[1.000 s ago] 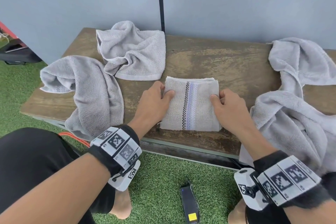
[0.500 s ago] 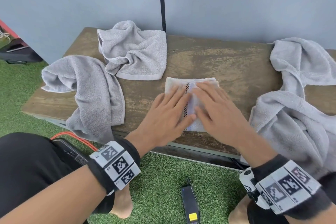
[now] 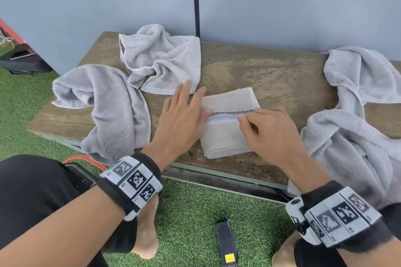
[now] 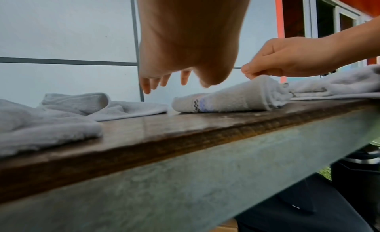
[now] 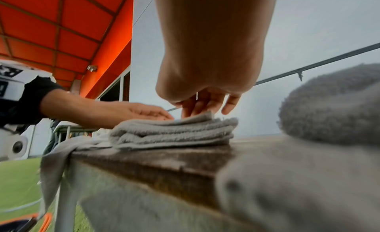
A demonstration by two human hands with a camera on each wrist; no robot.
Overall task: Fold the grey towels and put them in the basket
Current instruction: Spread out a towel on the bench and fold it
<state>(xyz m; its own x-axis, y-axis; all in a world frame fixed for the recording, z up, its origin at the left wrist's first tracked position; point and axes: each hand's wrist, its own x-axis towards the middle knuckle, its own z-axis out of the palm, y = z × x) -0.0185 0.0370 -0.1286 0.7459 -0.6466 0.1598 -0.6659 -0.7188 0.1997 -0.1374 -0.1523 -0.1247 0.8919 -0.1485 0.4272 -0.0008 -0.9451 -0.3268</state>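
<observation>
A folded grey towel (image 3: 225,136) with a checked and lilac stripe lies near the front edge of the wooden table (image 3: 271,76). My right hand (image 3: 243,119) pinches its top layer at the stripe; in the left wrist view this right hand (image 4: 249,73) lifts that fold slightly. My left hand (image 3: 192,102) is flat with straight, spread fingers at the towel's left edge, and the left wrist view shows its fingertips (image 4: 147,87) above the table. Three crumpled grey towels lie at back left (image 3: 160,58), left (image 3: 104,102) and right (image 3: 358,132). No basket is in view.
A grey wall with a black vertical strip (image 3: 196,0) stands right behind the table. On the green turf in front lie a black device with a yellow label (image 3: 225,243) and an orange cable (image 3: 86,158). The left and right towels hang over the table's edges.
Both hands lay flat on the towel half a second ago. The stripe now runs sideways instead of away from me; my left hand has slid to the left edge and my right pinches the top layer.
</observation>
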